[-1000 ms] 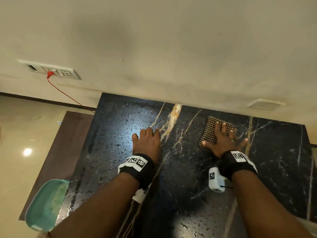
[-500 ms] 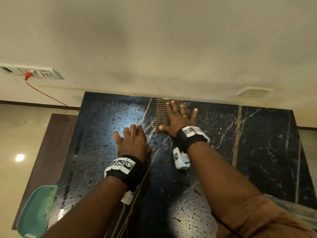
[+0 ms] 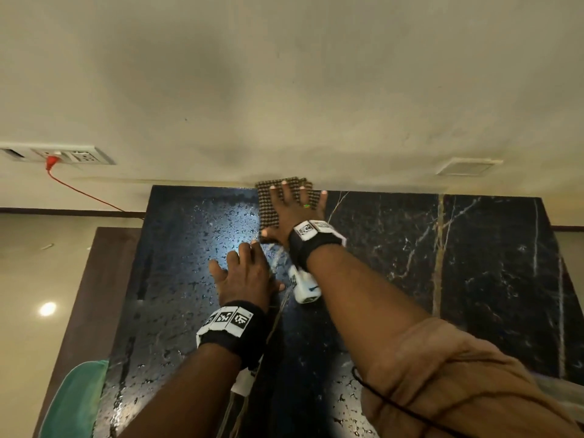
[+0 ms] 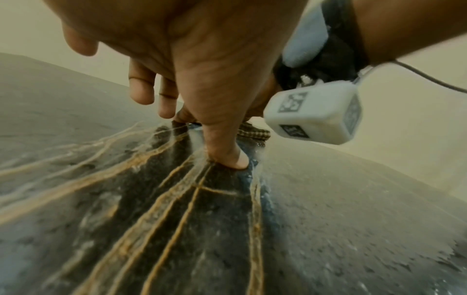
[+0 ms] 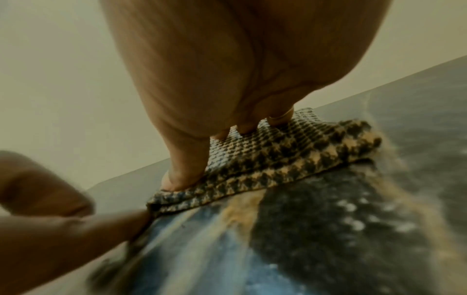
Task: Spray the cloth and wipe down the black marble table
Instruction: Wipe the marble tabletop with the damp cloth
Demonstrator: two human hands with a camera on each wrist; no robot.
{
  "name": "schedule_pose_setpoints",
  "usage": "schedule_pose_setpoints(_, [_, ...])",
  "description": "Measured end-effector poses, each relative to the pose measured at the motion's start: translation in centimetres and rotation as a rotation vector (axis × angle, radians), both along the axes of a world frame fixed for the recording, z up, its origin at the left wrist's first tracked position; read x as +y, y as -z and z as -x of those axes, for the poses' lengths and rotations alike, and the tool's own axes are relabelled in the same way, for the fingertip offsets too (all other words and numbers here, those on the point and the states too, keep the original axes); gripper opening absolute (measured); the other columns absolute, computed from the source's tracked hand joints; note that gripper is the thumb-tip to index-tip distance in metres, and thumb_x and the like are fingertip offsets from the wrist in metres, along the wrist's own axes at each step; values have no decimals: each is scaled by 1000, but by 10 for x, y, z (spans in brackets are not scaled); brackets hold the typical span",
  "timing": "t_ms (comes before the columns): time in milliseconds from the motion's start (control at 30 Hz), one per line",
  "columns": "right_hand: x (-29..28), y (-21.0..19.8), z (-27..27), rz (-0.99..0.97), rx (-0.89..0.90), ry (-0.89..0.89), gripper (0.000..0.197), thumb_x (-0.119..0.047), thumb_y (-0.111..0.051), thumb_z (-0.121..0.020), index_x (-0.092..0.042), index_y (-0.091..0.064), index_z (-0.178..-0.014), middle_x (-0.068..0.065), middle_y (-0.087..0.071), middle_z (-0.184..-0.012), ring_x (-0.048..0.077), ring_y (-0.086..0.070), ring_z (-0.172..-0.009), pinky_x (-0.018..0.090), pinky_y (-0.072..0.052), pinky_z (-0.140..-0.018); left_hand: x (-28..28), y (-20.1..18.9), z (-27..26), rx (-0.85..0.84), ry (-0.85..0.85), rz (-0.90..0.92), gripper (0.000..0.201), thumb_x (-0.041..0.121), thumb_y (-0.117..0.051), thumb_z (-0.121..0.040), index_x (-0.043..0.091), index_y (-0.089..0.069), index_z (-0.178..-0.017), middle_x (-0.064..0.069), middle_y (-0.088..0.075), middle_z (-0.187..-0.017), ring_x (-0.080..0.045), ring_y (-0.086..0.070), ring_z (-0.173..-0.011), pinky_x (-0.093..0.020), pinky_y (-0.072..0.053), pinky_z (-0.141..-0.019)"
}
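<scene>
A brown checked cloth [image 3: 268,203] lies folded at the far edge of the black marble table [image 3: 474,263], up against the wall. My right hand [image 3: 294,207] presses flat on it with fingers spread; the cloth [image 5: 290,151] bunches under the fingers [image 5: 182,175] in the right wrist view. My left hand [image 3: 243,273] rests flat on the wet marble just in front of it, fingers straight and holding nothing. In the left wrist view the thumb [image 4: 225,151] presses on gold veins of the table [image 4: 177,219], with the cloth [image 4: 252,132] just beyond. No spray bottle is in view.
The cream wall [image 3: 284,90] rises directly behind the table. A socket strip [image 3: 63,154] with a red cable [image 3: 85,192] sits at the left. A teal tub [image 3: 76,403] stands by the table's near left corner. Droplets cover the table's left half.
My right hand has slid the cloth from the right middle of the table leftward and away to the far edge by the wall. The left hand has stayed flat on the marble.
</scene>
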State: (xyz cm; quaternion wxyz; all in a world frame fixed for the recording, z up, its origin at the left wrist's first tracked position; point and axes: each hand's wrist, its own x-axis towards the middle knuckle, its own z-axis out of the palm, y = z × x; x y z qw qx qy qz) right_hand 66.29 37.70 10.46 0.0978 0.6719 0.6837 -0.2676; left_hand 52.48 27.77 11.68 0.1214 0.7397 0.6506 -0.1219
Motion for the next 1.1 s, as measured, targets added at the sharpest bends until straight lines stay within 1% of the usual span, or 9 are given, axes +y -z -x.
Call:
schedule_pose_setpoints(67, [5, 0, 16, 10, -2, -27, 104, -65, -60, -84, -34, 5, -158, -6, 14, -167, 34, 15, -153, 71, 23, -106, 0, -1, 1, 13, -3, -9, 93, 68, -62, -77, 20, -26, -148, -3, -38, -131, -26, -38, -120, -60, -23, -106])
schedule_pose_setpoints(167, [0, -4, -11, 18, -19, -25, 105, -61, -64, -85, -33, 6, -158, -9, 12, -167, 27, 12, -154, 73, 23, -104, 0, -5, -1, 45, -2, 0, 98, 73, -61, -75, 20, -24, -148, -3, -38, -133, -26, -37, -122, -59, -21, -105])
schedule_pose_setpoints(367, [-52, -9, -160, 96, -65, 229, 105, -59, -64, -87, -37, 12, -157, -13, 17, -166, 27, 10, -154, 77, 18, -106, -2, -19, -26, 3, 57, -20, 78, 50, -64, -85, 24, -26, -149, -8, -31, -146, -30, -34, -132, -64, -18, -109])
schedule_pose_setpoints(500, [-86, -18, -233, 163, -142, 345, 105, -60, -64, -87, -35, 11, -157, -10, 17, -166, 29, 11, -154, 75, 11, -111, -18, -19, -67, -67, 111, -27, 74, 56, -62, -84, 28, -30, -144, -5, -34, -144, -29, -36, -130, -64, -17, -108])
schedule_pose_setpoints(600, [-85, -18, -231, 163, -115, 341, 106, -57, -65, -88, -31, 9, -158, -7, 16, -167, 29, 7, -154, 73, 8, -113, -29, -18, -89, -97, 140, 28, 88, 65, -67, -75, 31, -25, -144, -2, -30, -146, -29, -34, -130, -64, -17, -107])
schedule_pose_setpoints(733, [-80, -16, -189, 140, -39, 294, 106, -53, -67, -88, -32, 9, -158, -5, 17, -167, 32, 9, -154, 73, 10, -113, -41, -16, -106, -67, 155, 65, 104, 68, -73, -67, 30, -18, -147, 0, -19, -152, -32, -30, -134, -64, -17, -107])
schedule_pose_setpoints(900, [-94, -7, -137, 98, 37, 164, 104, -51, -68, -86, -33, 5, -158, -9, 15, -167, 28, 12, -154, 75, 19, -107, -50, -13, -111, 19, 169, 53, 107, 66, -72, -66, 30, -17, -150, -2, -23, -149, -32, -29, -132, -63, -18, -107])
schedule_pose_setpoints(1033, [-116, -5, -175, 83, 45, 228, 105, -53, -67, -86, -36, 8, -157, -14, 17, -166, 23, 14, -154, 75, 22, -105, -48, -13, -112, 47, 170, 66, 106, 64, -75, -66, 31, -18, -149, -4, -24, -149, -33, -29, -134, -64, -18, -107])
schedule_pose_setpoints(1100, [-133, -10, -213, 83, 34, 348, 106, -51, -68, -86, -36, 8, -158, -14, 16, -166, 23, 12, -154, 75, 19, -107, -48, -16, -114, 60, 177, 64, 106, 63, -75, -68, 29, -18, -150, -4, -23, -150, -33, -27, -135, -64, -18, -108])
